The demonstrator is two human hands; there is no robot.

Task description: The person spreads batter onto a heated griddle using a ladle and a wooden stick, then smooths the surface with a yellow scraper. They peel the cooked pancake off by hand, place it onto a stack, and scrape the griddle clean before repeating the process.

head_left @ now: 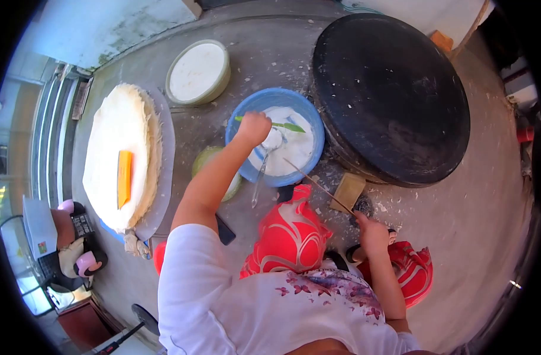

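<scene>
Near upper centre, my left hand [255,129] is clutching a green spatula [290,126] over the blue basin [282,97]; right of centre, my right hand [372,232] is gripping a thin stick [326,190], its tip seemingly hovering over the white contents [297,145].

No writing, brand or number can be read; a coloured patch [42,247] on the white panel [37,225], well left of the basin [319,133], is too small to make out.
</scene>
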